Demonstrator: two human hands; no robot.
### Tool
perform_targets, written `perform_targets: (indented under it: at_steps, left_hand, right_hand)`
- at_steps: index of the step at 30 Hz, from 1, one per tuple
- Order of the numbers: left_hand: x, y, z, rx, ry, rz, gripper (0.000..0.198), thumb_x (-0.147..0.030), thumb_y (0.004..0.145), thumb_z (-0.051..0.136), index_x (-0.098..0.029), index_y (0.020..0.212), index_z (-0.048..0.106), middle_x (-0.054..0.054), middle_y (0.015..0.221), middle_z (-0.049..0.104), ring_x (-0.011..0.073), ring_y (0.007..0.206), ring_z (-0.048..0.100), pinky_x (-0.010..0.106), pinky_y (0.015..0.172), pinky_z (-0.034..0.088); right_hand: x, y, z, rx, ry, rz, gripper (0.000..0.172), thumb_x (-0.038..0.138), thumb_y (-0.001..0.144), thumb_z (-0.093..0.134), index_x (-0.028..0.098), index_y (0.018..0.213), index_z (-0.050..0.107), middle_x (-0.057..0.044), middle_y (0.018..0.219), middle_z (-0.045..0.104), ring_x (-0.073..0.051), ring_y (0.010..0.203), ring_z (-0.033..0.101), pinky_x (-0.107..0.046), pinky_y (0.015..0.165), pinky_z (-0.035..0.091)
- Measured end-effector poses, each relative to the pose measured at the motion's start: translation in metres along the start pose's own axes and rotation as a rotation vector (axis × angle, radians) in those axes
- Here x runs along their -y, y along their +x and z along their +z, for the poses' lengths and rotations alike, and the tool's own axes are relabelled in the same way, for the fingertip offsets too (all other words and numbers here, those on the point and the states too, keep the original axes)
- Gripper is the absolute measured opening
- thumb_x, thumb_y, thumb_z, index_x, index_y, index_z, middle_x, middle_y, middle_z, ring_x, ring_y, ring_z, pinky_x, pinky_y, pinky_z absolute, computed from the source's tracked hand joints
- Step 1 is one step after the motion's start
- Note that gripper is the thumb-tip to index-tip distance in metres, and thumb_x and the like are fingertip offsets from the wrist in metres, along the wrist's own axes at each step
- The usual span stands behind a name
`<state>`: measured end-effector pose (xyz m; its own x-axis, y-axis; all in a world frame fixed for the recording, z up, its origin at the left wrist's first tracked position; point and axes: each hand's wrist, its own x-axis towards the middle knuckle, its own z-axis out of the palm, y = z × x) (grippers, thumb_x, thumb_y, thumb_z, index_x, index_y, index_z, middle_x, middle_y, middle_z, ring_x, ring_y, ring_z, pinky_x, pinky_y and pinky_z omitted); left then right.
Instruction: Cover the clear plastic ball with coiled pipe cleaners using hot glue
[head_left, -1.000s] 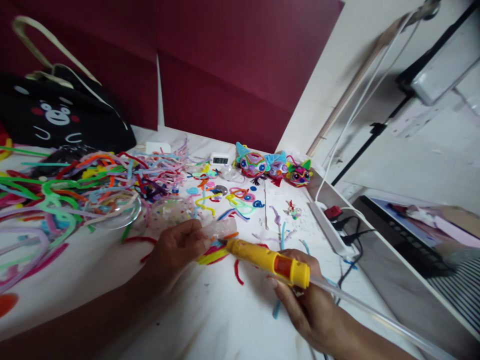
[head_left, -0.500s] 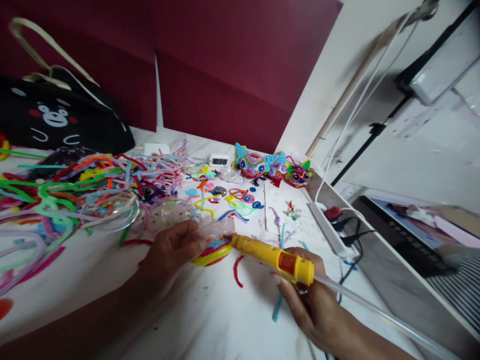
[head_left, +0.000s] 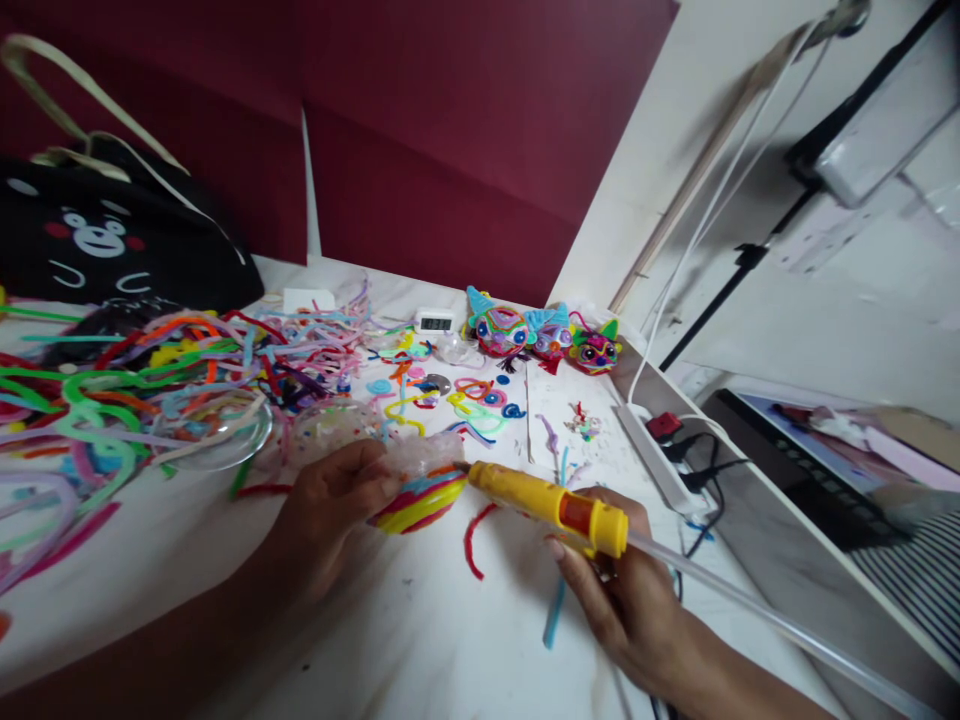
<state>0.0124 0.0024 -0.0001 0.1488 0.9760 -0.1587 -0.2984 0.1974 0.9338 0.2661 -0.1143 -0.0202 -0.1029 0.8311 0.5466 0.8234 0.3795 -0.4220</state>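
My left hand [head_left: 337, 495] pinches the left side of a clear plastic ball [head_left: 424, 455], whose lower part is covered with yellow, red, orange and blue pipe cleaner strips. In my right hand [head_left: 622, 580] is a yellow hot glue gun [head_left: 540, 500], fingers wrapped round its handle. A long clear glue stick [head_left: 750, 605] sticks out of its back end. The nozzle points left and is at the ball's right edge, by the orange strip; whether it touches I cannot tell. A short red pipe cleaner [head_left: 471, 545] lies just below the nozzle.
Tangled pipe cleaners [head_left: 187, 370] and a clear half shell [head_left: 225, 430] lie at the left, before a black bag [head_left: 112, 230]. Finished decorated balls [head_left: 501, 330] stand at the back beside a small digital timer [head_left: 435, 320]. A power strip [head_left: 660, 465] with cords lies at the right.
The ball has tilted in my left hand, so more of its striped underside shows. The glue gun's nozzle has shifted slightly along its edge. The whole view has moved a little.
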Motion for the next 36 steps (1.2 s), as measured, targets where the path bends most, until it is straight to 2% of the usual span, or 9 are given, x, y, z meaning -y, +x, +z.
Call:
perform_targets:
  at_steps: [3, 8, 17, 23, 25, 27, 30, 33, 36]
  left_hand:
    - [-0.002, 0.000, 0.001, -0.026, -0.020, -0.025, 0.024, -0.023, 0.042, 0.082, -0.019, 0.058, 0.064, -0.003, 0.058, 0.064, 0.0134, 0.060, 0.055, 0.022, 0.055, 0.045]
    - [0.000, 0.003, -0.001, 0.012, -0.032, -0.024, 0.026, -0.025, 0.045, 0.084, -0.020, 0.057, 0.062, -0.003, 0.059, 0.063, 0.0113, 0.057, 0.053, 0.021, 0.053, 0.043]
    - [0.000, 0.002, -0.004, 0.007, -0.048, 0.005, 0.023, -0.025, 0.046, 0.085, -0.022, 0.057, 0.065, -0.002, 0.062, 0.064, 0.0140, 0.059, 0.055, 0.024, 0.052, 0.044]
    - [-0.004, 0.006, -0.004, -0.011, -0.098, 0.029, 0.022, -0.024, 0.046, 0.086, -0.024, 0.056, 0.067, -0.003, 0.057, 0.062, 0.0126, 0.055, 0.053, 0.022, 0.049, 0.045]
    - [-0.005, 0.010, -0.006, -0.020, -0.117, 0.050, 0.021, -0.023, 0.046, 0.085, -0.024, 0.055, 0.066, -0.004, 0.057, 0.062, 0.0121, 0.055, 0.053, 0.022, 0.048, 0.045]
    - [-0.005, 0.015, -0.008, -0.029, -0.121, 0.066, 0.019, -0.022, 0.046, 0.083, -0.024, 0.057, 0.067, -0.004, 0.057, 0.062, 0.0119, 0.055, 0.054, 0.021, 0.048, 0.046]
    - [-0.005, 0.018, -0.009, -0.015, -0.127, 0.074, 0.017, -0.023, 0.049, 0.081, -0.023, 0.059, 0.067, -0.002, 0.065, 0.067, 0.0146, 0.063, 0.059, 0.022, 0.053, 0.050]
    - [-0.006, 0.018, -0.008, 0.039, -0.142, 0.074, 0.012, -0.024, 0.056, 0.078, -0.023, 0.066, 0.071, 0.002, 0.080, 0.073, 0.0214, 0.082, 0.065, 0.028, 0.069, 0.055]
    - [-0.004, 0.018, -0.010, 0.061, -0.126, 0.089, 0.007, -0.024, 0.062, 0.075, -0.024, 0.067, 0.070, 0.001, 0.080, 0.071, 0.0208, 0.082, 0.063, 0.029, 0.069, 0.053]
  right_hand:
    - [-0.002, 0.001, 0.000, 0.007, 0.000, 0.019, 0.029, 0.028, 0.100, 0.054, 0.025, 0.128, 0.046, -0.009, 0.110, 0.064, -0.024, 0.096, 0.067, -0.031, 0.076, 0.059]
    - [-0.002, 0.004, -0.002, 0.015, 0.020, 0.022, 0.030, 0.027, 0.100, 0.054, 0.026, 0.128, 0.046, -0.009, 0.110, 0.063, -0.024, 0.094, 0.067, -0.031, 0.075, 0.059]
    - [-0.003, 0.007, -0.002, 0.027, 0.063, 0.028, 0.024, 0.024, 0.099, 0.055, 0.027, 0.122, 0.049, -0.007, 0.109, 0.060, -0.021, 0.088, 0.062, -0.031, 0.073, 0.056]
    - [-0.003, 0.014, -0.004, -0.029, 0.150, 0.082, 0.017, 0.027, 0.099, 0.056, 0.024, 0.115, 0.052, -0.007, 0.102, 0.060, -0.018, 0.078, 0.060, -0.029, 0.063, 0.052]
    - [-0.002, 0.019, -0.008, -0.044, 0.181, 0.150, 0.014, 0.031, 0.098, 0.058, 0.022, 0.108, 0.055, -0.004, 0.088, 0.059, -0.016, 0.067, 0.055, -0.027, 0.056, 0.048]
    - [-0.004, 0.026, -0.011, -0.043, 0.220, 0.265, 0.018, 0.037, 0.096, 0.062, 0.021, 0.102, 0.056, 0.000, 0.077, 0.057, -0.014, 0.058, 0.050, -0.026, 0.050, 0.043]
    - [-0.014, 0.038, -0.013, -0.026, 0.407, 0.420, 0.031, 0.047, 0.091, 0.066, 0.021, 0.103, 0.052, 0.000, 0.083, 0.061, -0.012, 0.056, 0.051, -0.026, 0.048, 0.042]
    - [-0.024, 0.050, -0.011, 0.043, 0.648, 0.585, 0.045, 0.055, 0.081, 0.073, 0.022, 0.099, 0.048, 0.003, 0.080, 0.060, -0.010, 0.049, 0.053, -0.025, 0.044, 0.042]
    - [-0.028, 0.058, -0.009, 0.151, 0.757, 0.705, 0.049, 0.056, 0.075, 0.078, 0.020, 0.091, 0.049, 0.007, 0.062, 0.055, -0.009, 0.044, 0.051, -0.023, 0.043, 0.040]
